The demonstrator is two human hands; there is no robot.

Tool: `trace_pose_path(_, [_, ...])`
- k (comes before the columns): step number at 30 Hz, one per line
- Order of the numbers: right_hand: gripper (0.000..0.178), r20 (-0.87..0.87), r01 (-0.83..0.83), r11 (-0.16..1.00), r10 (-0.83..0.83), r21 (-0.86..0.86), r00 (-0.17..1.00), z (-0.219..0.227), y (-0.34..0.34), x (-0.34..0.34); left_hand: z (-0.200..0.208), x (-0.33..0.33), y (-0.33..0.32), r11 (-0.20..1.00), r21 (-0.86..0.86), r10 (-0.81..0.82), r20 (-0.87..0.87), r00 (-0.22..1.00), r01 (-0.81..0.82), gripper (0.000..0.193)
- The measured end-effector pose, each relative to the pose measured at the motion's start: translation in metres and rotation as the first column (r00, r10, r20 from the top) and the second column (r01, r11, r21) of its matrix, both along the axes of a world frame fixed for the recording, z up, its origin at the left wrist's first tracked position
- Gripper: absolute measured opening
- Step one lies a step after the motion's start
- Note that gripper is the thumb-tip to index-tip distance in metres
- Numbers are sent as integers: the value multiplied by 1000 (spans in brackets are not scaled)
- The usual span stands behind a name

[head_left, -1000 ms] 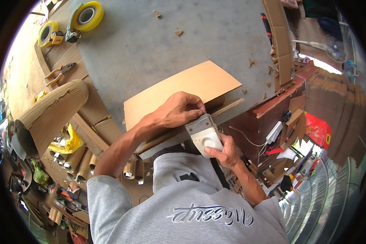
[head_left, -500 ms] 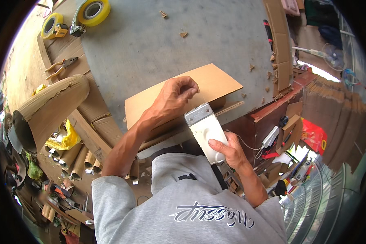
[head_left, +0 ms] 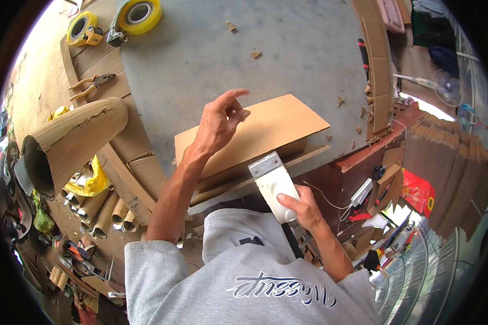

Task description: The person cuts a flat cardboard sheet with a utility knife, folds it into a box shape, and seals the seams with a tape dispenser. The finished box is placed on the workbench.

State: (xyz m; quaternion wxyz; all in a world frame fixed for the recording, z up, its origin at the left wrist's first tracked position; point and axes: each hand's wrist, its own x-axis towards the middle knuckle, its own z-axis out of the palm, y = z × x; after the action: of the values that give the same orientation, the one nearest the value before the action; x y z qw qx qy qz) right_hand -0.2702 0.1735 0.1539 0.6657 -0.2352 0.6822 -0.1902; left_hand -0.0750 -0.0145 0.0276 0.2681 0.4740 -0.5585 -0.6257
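In my right hand point(head_left: 305, 208) is a white handheld tool point(head_left: 278, 189) with a toothed metal strip across its upper end. My fingers wrap its lower part, with the thumb on its face. The toothed end is beside the near edge of a brown cardboard piece point(head_left: 276, 122), which has a flat upper panel and a lower layer beneath. Over the left part of that panel, my left hand point(head_left: 219, 124) is raised, index finger stretched out and thumb apart from it. Nothing shows between them; the fingertip is blurred.
The grey table point(head_left: 184, 54) bears small cardboard scraps. Two yellow tape rolls point(head_left: 140, 15) lie at the far left, above pliers point(head_left: 95, 82). A curved cardboard tube point(head_left: 76, 141) juts in at left. Along the right edge runs a cardboard strip point(head_left: 375, 70); a power strip point(head_left: 361, 192) is lower right.
My left hand has lifted and moved left, its index finger straightening out from a curled grip. The white tool remains in my right hand. The whole view has shifted slightly.
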Motion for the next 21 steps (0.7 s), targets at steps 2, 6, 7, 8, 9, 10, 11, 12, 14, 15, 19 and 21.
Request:
trace_pose_path(2, [52, 7, -19, 1000, 19, 15, 1000, -1, -1, -1, -1, -1, 0, 1000, 2, 17, 1, 1000, -17, 40])
trace_pose_path(6, [52, 29, -4, 1000, 3, 27, 1000, -2, 0, -3, -5, 0, 0, 996, -49, -76, 95, 993, 81, 41])
trace_pose_path(7, [51, 28, 1, 999, -2, 38, 1000, -2, 1, -3, -7, 0, 2, 993, -34, -105, 114, 988, 109, 41])
trace_pose_path(8, [51, 29, 5, 999, -6, 48, 1000, -1, 1, -2, -9, 0, 3, 990, -19, -133, 135, 982, 137, 42])
trace_pose_path(9, [51, 29, 9, 998, -11, 58, 1000, -1, 2, -2, -11, 0, 6, 990, -11, -140, 141, 980, 143, 41])
trace_pose_path(10, [51, 34, 13, 998, -15, 57, 999, -1, 2, -2, -13, -1, 10, 989, -3, -148, 147, 978, 150, 41])
trace_pose_path(11, [51, 40, 17, 998, -19, 56, 999, -2, 4, -3, -9, -3, 12, 988, 5, -155, 154, 976, 156, 40])
trace_pose_path(12, [51, 46, 21, 998, -23, 55, 999, -3, 5, -4, 0, -3, 12, 981, 16, -191, 187, 964, 191, 39])
trace_pose_path(14, [51, 46, 27, 998, -30, 57, 998, -4, 6, -4, -1, -1, 15, 962, -102, -223, 242, 944, 253, 39])
trace_pose_path(15, [51, 46, 31, 998, -33, 57, 998, -4, 6, -4, -2, -1, 16, 945, -159, -236, 271, 933, 285, 39])
trace_pose_path(19, [51, 39, 31, 997, -34, 69, 999, -4, 5, -3, -1, -5, 15, 897, -221, -289, 361, 887, 382, 38])
trace_pose_path(21, [51, 39, 32, 997, -35, 66, 999, -4, 4, -2, -5, -6, 18, 864, -295, -282, 390, 877, 409, 37])
